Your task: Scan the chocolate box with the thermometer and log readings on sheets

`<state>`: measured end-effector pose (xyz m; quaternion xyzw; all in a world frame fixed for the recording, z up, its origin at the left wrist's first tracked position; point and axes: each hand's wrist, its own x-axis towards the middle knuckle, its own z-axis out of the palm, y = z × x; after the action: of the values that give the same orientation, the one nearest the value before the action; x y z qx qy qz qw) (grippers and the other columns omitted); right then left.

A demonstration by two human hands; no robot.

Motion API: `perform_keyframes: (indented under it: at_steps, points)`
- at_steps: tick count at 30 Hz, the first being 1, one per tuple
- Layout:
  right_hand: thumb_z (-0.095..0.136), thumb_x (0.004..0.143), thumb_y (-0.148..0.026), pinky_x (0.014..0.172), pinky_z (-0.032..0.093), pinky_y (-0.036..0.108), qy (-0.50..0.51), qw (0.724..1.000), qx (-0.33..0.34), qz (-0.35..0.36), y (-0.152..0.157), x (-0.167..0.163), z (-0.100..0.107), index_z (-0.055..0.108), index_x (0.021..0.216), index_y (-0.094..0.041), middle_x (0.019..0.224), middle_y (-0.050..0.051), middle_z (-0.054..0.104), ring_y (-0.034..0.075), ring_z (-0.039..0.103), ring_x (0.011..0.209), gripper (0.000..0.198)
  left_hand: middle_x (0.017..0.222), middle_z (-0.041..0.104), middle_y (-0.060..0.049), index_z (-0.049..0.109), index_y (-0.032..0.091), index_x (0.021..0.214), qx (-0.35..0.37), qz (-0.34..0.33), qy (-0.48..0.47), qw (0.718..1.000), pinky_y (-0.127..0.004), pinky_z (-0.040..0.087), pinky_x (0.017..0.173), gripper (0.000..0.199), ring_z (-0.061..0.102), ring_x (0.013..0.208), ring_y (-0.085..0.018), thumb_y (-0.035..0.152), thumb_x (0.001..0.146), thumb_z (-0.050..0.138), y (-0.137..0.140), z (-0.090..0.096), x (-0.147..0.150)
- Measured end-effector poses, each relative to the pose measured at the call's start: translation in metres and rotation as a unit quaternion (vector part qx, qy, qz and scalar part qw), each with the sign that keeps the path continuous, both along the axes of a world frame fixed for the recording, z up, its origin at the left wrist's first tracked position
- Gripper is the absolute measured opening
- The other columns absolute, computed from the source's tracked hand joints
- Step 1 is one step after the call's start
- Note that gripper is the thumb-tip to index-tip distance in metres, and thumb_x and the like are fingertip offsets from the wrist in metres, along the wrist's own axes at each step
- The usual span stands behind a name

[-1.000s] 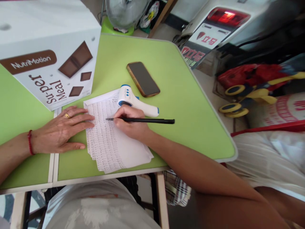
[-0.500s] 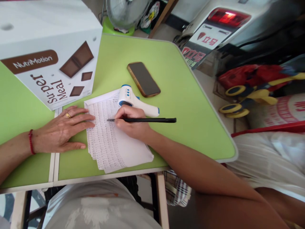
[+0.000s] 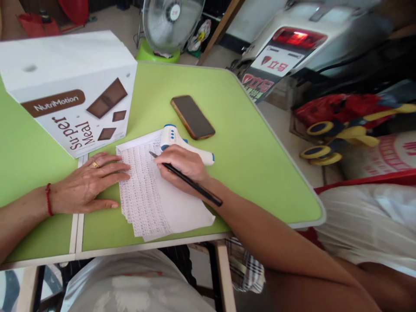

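Observation:
My right hand [image 3: 185, 169] grips a black pen [image 3: 191, 184], its tip pointing up and left over a stack of paper sheets [image 3: 146, 195] covered with dense handwriting. Whether the tip touches the paper, I cannot tell. My left hand [image 3: 92, 184], with a gold ring and a red wrist cord, lies flat with fingers spread; its fingertips rest on the left edge of the sheets. A white and blue infrared thermometer [image 3: 173, 136] lies across the top of the paper, partly hidden behind my right hand. Just beyond it sits a phone [image 3: 193, 117] with a dark screen.
A tall white box [image 3: 74, 108] marked "NutriMotion" stands on the green table [image 3: 253, 173] at the left. Past the far edge are a fan [image 3: 172, 26] and a white scooter [image 3: 292, 47]. Yellow and black wheels and a sack [image 3: 386, 151] lie on the right.
The pen has tilted, its back end swinging down towards my right wrist while its tip has moved slightly up the page. My left hand stays on the sheets. The view has shifted a little.

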<state>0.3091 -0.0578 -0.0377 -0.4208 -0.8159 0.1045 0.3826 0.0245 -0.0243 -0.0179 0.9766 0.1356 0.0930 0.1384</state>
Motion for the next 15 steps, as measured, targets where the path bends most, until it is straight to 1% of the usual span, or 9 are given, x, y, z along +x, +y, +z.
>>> perform_keyframes:
  at_steps: [2,6,8,9,10,11,13,14,15]
  points:
    - [0.047,0.093,-0.017,0.074,0.052,0.032,-0.079,0.995,0.045,0.035,0.003,0.005,-0.002,0.067,0.095,-0.024,0.088,0.006,0.065,0.018,0.061,0.083,0.021,0.144,0.05,-0.016,0.047,0.016,0.136,0.001,0.0,0.002,1.0,-0.058,0.03,0.114,0.052,0.036,0.139,-0.036,0.049,0.096,0.053,0.0,0.0,0.0]
    - [0.037,0.098,-0.014,0.074,0.051,0.037,-0.197,0.975,0.067,0.08,0.005,0.007,-0.004,0.067,0.106,-0.019,0.094,0.011,0.066,0.021,0.058,0.086,0.031,0.139,0.054,-0.016,0.045,0.018,0.137,0.022,0.004,-0.027,0.999,-0.055,0.037,0.112,0.051,0.04,0.137,-0.034,0.046,0.096,0.055,-0.003,0.006,0.001]
    - [0.036,0.096,-0.009,0.073,0.05,0.036,-0.209,0.971,0.081,0.077,0.006,0.007,-0.004,0.066,0.109,-0.021,0.093,0.01,0.065,0.021,0.057,0.084,0.035,0.135,0.056,-0.014,0.038,0.023,0.143,0.074,0.019,-0.077,0.994,-0.054,0.039,0.11,0.053,0.045,0.134,-0.032,0.042,0.096,0.056,-0.006,0.011,-0.001]
    - [0.036,0.094,-0.006,0.073,0.05,0.036,-0.203,0.972,0.092,0.07,0.006,0.007,-0.003,0.066,0.111,-0.022,0.094,0.009,0.065,0.021,0.057,0.084,0.038,0.135,0.056,-0.011,0.034,0.027,0.146,0.119,0.041,-0.111,0.986,-0.056,0.038,0.111,0.057,0.045,0.133,-0.031,0.04,0.095,0.056,-0.007,0.014,-0.003]
    - [0.037,0.091,-0.004,0.075,0.05,0.036,-0.193,0.974,0.104,0.058,0.006,0.009,-0.001,0.065,0.113,-0.023,0.095,0.009,0.064,0.021,0.057,0.086,0.04,0.138,0.054,-0.008,0.028,0.032,0.148,0.176,0.071,-0.151,0.97,-0.06,0.035,0.112,0.062,0.044,0.134,-0.031,0.04,0.094,0.057,-0.008,0.017,-0.005]
    - [0.039,0.089,-0.003,0.078,0.05,0.037,-0.182,0.976,0.114,0.038,0.007,0.011,0.001,0.064,0.116,-0.024,0.098,0.009,0.064,0.021,0.058,0.089,0.042,0.142,0.05,-0.005,0.023,0.038,0.149,0.237,0.114,-0.193,0.945,-0.064,0.031,0.113,0.067,0.04,0.137,-0.032,0.042,0.092,0.058,-0.008,0.02,-0.008]
    - [0.045,0.085,-0.006,0.084,0.05,0.041,-0.173,0.978,0.112,-0.031,0.009,0.018,0.005,0.061,0.121,-0.024,0.106,0.01,0.062,0.024,0.058,0.097,0.043,0.154,0.033,0.002,0.012,0.047,0.149,0.339,0.221,-0.27,0.874,-0.072,0.024,0.11,0.075,0.025,0.145,-0.037,0.058,0.088,0.054,-0.005,0.024,-0.015]
    - [0.05,0.082,-0.009,0.087,0.049,0.044,-0.179,0.976,0.094,-0.075,0.011,0.022,0.007,0.059,0.123,-0.023,0.11,0.012,0.061,0.027,0.057,0.101,0.044,0.159,0.022,0.004,0.004,0.047,0.149,0.358,0.289,-0.29,0.839,-0.073,0.023,0.108,0.08,0.017,0.147,-0.04,0.068,0.086,0.049,-0.001,0.025,-0.018]
    - [0.054,0.08,-0.013,0.089,0.049,0.047,-0.191,0.972,0.066,-0.121,0.013,0.026,0.008,0.058,0.126,-0.021,0.113,0.014,0.06,0.031,0.056,0.105,0.047,0.162,0.012,0.003,-0.004,0.045,0.15,0.358,0.354,-0.298,0.811,-0.075,0.021,0.108,0.087,0.013,0.147,-0.043,0.076,0.083,0.043,0.003,0.025,-0.021]
